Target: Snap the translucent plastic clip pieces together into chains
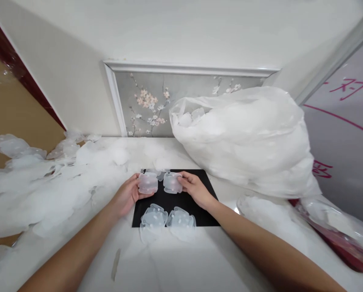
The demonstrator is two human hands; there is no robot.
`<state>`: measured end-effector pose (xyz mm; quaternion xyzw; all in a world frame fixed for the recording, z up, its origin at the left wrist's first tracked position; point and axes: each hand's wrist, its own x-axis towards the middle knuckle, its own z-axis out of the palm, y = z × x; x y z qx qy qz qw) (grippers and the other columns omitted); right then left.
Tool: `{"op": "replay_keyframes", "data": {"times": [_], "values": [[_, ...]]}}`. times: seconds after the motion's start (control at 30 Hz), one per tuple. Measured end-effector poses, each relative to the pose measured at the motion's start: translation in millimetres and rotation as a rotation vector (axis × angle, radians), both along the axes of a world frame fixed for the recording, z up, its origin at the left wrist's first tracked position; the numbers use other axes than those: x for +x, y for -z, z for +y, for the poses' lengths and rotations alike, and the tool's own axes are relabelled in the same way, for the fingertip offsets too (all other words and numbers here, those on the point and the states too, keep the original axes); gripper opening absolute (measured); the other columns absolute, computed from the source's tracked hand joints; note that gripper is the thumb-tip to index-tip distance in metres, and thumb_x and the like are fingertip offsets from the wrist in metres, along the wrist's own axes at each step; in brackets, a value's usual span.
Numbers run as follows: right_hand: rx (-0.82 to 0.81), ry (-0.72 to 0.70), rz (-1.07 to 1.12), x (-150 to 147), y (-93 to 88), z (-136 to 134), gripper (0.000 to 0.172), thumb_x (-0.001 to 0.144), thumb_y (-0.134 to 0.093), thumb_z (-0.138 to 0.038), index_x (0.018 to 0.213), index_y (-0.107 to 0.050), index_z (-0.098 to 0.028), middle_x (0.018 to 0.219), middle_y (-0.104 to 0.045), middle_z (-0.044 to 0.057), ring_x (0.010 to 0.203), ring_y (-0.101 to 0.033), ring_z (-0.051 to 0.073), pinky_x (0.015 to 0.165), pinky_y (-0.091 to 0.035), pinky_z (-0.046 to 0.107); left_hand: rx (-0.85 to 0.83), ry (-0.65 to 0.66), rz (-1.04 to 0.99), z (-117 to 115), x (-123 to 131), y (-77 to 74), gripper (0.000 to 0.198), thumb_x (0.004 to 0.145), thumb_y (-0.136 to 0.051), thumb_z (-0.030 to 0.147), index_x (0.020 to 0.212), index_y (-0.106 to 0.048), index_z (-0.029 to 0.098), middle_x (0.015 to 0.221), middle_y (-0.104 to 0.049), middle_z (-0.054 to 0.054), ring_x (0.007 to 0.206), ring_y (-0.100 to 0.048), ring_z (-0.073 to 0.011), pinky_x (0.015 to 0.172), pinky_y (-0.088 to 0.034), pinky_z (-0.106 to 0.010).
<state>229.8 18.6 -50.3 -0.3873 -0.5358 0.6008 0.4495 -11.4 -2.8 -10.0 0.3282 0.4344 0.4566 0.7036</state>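
My left hand (128, 195) grips a translucent plastic piece (148, 183), squarish with rounded, notched edges, by its left side. A similar translucent piece (172, 183) is pinched at its right edge between the thumb and fingers of my right hand (196, 190). Both pieces are held side by side over a black mat (178, 202), with a small gap between them. Nearer to me, two clusters of overlapping pieces, a left cluster (153, 221) and a right cluster (181, 223), lie across the mat's front edge. More pieces (160, 174) show behind my hands at the mat's back edge.
A big heap of translucent pieces (56, 190) spreads over the left side of the white table (145, 267). At the back right lies a bulging white plastic bag (248, 142), its mouth facing left with pieces inside. Clear plastic wrapping (336, 223) lies at the right, and a panelled wall (187, 44) stands behind.
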Motion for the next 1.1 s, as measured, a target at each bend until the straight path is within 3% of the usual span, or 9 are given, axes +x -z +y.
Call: {"op": "replay_keyframes", "data": {"times": [0.1, 0.2, 0.37, 0.5, 0.73, 1.1], "values": [[-0.205, -0.11, 0.213, -0.7, 2.2, 2.6, 0.042, 0.072, -0.077, -0.05, 0.1, -0.069, -0.019, 0.082, -0.07, 0.002, 0.071, -0.067, 0.015, 0.072, -0.054, 0.031, -0.01, -0.003, 0.002, 0.2, -0.1, -0.5, 0.016, 0.079, -0.061, 0.017, 0.088, -0.049, 0.02, 0.096, -0.073, -0.006, 0.086, -0.074, -0.0248, 0.082, -0.059, -0.043], [-0.263, -0.141, 0.272, -0.3, 1.6, 3.5, 0.044, 0.072, -0.077, -0.05, 0.101, -0.07, -0.017, 0.084, -0.072, 0.005, 0.071, -0.069, 0.015, 0.069, -0.055, 0.029, -0.011, 0.007, 0.006, -0.3, 0.3, -2.2, 0.018, 0.077, -0.06, 0.014, 0.09, -0.048, 0.02, 0.097, -0.073, -0.006, 0.087, -0.074, -0.0251, 0.084, -0.058, -0.043], [-0.267, -0.151, 0.286, 1.2, 1.8, 3.9, 0.042, 0.077, -0.073, -0.052, 0.1, -0.07, -0.016, 0.083, -0.074, 0.007, 0.072, -0.07, 0.016, 0.069, -0.056, 0.029, -0.018, 0.043, -0.018, -1.5, 0.5, -3.1, 0.019, 0.078, -0.059, 0.014, 0.09, -0.047, 0.021, 0.096, -0.074, -0.006, 0.089, -0.074, -0.0256, 0.086, -0.057, -0.045], [-0.265, -0.153, 0.291, 2.0, 2.4, 4.5, 0.043, 0.078, -0.071, -0.054, 0.098, -0.07, -0.016, 0.081, -0.074, 0.008, 0.072, -0.07, 0.017, 0.07, -0.056, 0.031, -0.048, 0.065, -0.02, -1.1, 1.6, -3.0, 0.013, 0.086, -0.059, 0.026, 0.091, -0.049, 0.021, 0.098, -0.074, -0.007, 0.091, -0.074, -0.0268, 0.089, -0.054, -0.046], [-0.26, -0.153, 0.299, 1.5, 1.9, 4.3, 0.045, 0.074, -0.075, -0.056, 0.095, -0.07, -0.016, 0.078, -0.074, 0.007, 0.068, -0.07, 0.016, 0.068, -0.055, 0.028, -0.081, 0.075, -0.04, -0.5, 3.0, -3.8, 0.023, 0.09, -0.055, 0.042, 0.088, -0.048, 0.02, 0.096, -0.074, -0.009, 0.092, -0.073, -0.028, 0.093, -0.053, -0.048], [-0.296, -0.137, 0.317, 2.8, 4.5, 4.2, 0.042, 0.077, -0.072, -0.055, 0.092, -0.07, -0.016, 0.075, -0.073, 0.005, 0.067, -0.069, 0.016, 0.066, -0.056, 0.029, -0.089, 0.088, -0.096, -4.4, 2.7, -1.5, 0.028, 0.091, -0.054, 0.048, 0.087, -0.05, 0.02, 0.09, -0.071, -0.005, 0.086, -0.072, -0.0235, 0.089, -0.054, -0.046]]}}
